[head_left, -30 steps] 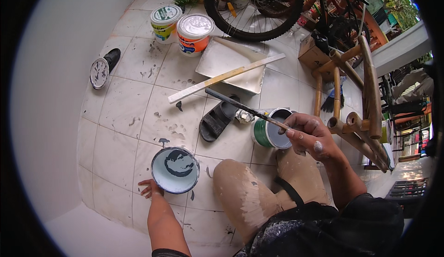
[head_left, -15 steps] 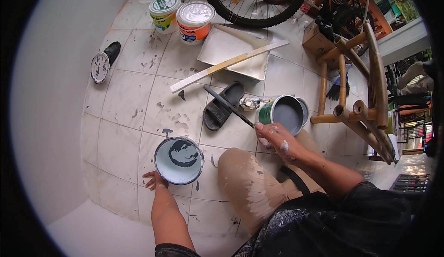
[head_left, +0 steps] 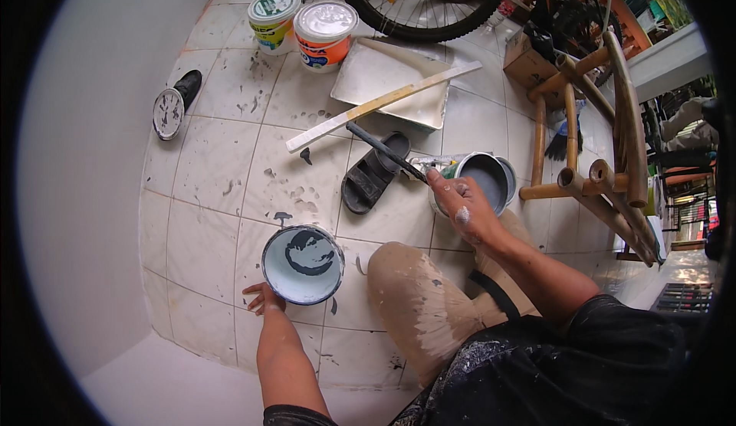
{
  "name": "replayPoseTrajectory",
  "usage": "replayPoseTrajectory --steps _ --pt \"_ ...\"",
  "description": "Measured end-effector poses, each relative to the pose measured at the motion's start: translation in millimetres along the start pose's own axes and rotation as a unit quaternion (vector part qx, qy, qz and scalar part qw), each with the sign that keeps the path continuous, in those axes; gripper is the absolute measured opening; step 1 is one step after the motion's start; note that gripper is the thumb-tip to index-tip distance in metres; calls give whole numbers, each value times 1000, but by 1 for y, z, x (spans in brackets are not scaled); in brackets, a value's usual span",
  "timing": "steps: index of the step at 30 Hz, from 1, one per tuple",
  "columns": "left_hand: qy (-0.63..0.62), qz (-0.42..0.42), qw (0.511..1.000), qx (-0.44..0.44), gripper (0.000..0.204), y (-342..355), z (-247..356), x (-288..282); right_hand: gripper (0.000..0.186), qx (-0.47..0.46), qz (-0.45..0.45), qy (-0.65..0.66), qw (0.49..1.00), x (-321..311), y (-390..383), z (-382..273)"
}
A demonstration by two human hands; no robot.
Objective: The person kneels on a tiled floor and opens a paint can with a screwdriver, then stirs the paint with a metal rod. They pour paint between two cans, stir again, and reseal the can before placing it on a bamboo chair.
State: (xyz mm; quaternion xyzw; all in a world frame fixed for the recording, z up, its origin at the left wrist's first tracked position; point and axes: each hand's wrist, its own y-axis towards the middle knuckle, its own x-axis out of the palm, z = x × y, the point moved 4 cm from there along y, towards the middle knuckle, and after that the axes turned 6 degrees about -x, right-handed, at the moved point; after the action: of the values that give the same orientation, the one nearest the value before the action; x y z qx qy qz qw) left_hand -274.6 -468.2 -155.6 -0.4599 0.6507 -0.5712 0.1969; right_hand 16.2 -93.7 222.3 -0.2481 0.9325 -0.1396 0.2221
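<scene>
- Your right hand is closed on a dark, paint-coated stick, gripping its near end between thumb and fingers.
- The stick slants from that grip toward the upper left, its far end well apart from your left hand and appearing over the black slipper.
- Just beside your right hand, partly hidden behind it, the green-sided paint bucket shows grey inside.
- Your left hand sits low at the left edge of the pale-lined bucket, with its fingers spread and pointing left; you cannot tell from this view whether it grips the bucket or only touches it.
- Dark grey paint smears the inside of that pale-lined bucket, which lies to the left of your bent knee, well apart from your right hand.
- Beyond the slipper, a long wooden strip lies slantwise across the white tray.
- Farther off, two lidded buckets stand side by side, near the bicycle wheel.
</scene>
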Motion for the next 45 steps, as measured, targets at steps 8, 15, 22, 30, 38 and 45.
replayPoseTrajectory --steps 8,15,22,30,38,45 --pt "-22 15 1000 -3 45 0 1 0 69 -7 -26 48 998 1 -2 -5" --pt "-12 13 1000 -7 43 -3 1 3 87 161 -219 357 894 9 -17 -25" --pt "-10 28 1000 -11 42 -15 -5 -1 102 177 -444 492 728 14 -35 -47" --pt "49 3 999 21 42 -16 -5 2 95 154 -372 455 794 12 -28 -40" --pt "-38 102 992 -58 43 15 4 9 39 165 -168 223 946 -31 -20 17" --pt "-38 37 998 18 30 8 -1 15 20 -50 -2 -474 879 -180 -30 47"
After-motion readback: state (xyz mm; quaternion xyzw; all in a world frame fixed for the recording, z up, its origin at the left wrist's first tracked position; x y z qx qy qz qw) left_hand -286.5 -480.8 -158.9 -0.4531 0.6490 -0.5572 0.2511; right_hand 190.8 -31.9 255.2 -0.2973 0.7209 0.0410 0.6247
